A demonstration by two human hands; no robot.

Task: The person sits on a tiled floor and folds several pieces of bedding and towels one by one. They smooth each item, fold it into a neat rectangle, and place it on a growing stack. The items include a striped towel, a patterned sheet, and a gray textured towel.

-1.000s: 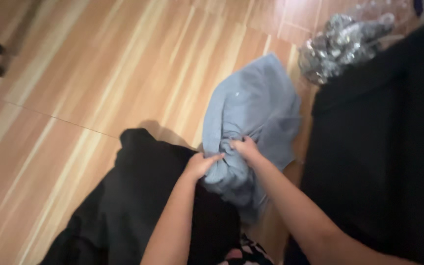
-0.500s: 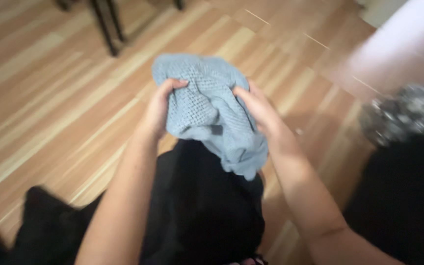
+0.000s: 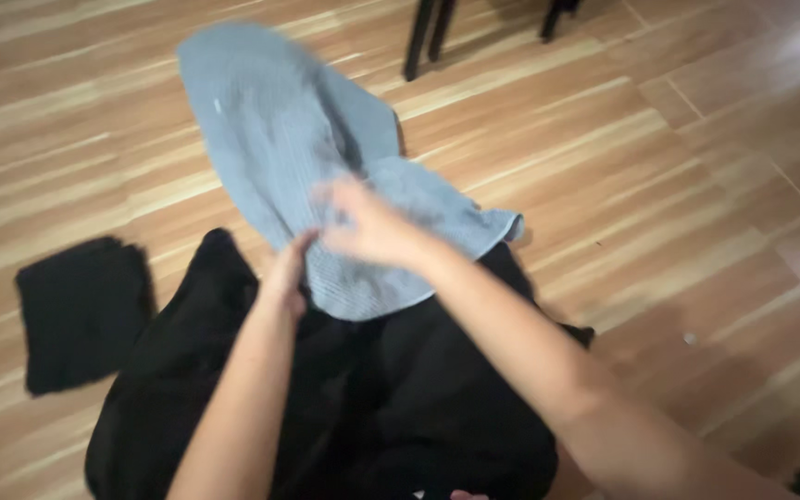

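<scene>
My left hand (image 3: 287,275) pinches the blue knit garment's (image 3: 280,139) near edge; my blurred right hand (image 3: 363,222) presses on it, grip unclear. It drapes over black cloth (image 3: 418,389); I'd best spread it flat.

The floor (image 3: 678,185) is laid with light brown wood-look planks, with straight seams crossing it toward the right side. A small folded black cloth (image 3: 81,310) lies flat on it at the left. Just beside that, a larger heap of black fabric (image 3: 400,398) spreads across the lower middle. Dark furniture legs (image 3: 423,37) stand on the floor at the top edge.
</scene>
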